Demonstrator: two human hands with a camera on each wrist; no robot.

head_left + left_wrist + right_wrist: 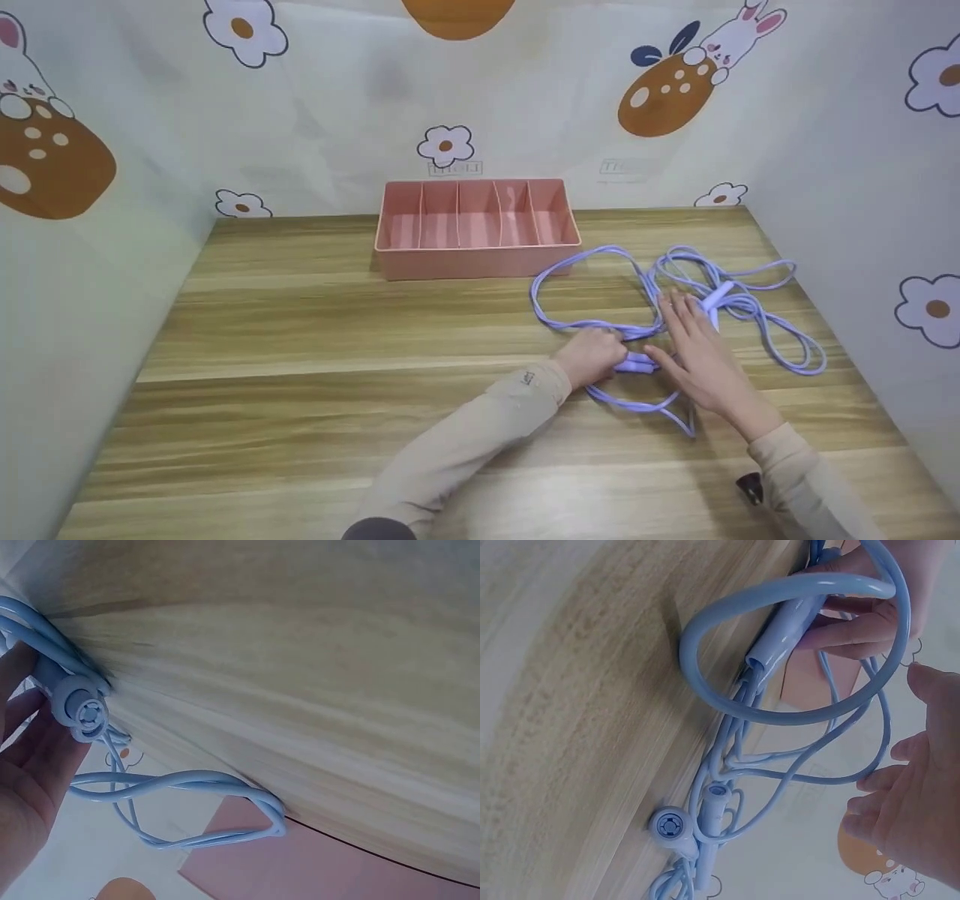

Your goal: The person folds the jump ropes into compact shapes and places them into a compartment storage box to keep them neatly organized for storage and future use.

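My left hand grips a pair of light blue-violet jump rope handles, their ends poking out past the fingers. In the left wrist view, those handle ends lie against the fingers of the left hand. Doubled jump rope cord loops away behind this hand. My right hand is beside it, fingers extended over the cords. In the right wrist view, a cord loop reaches the right fingertips; firm contact is unclear. More jump rope handles lie crossed beyond the right hand among coiled cord.
A pink box with several compartments stands at the back of the wooden table, close to the cord loop. Patterned sheeting walls the back and both sides. A small black object sits by the right sleeve.
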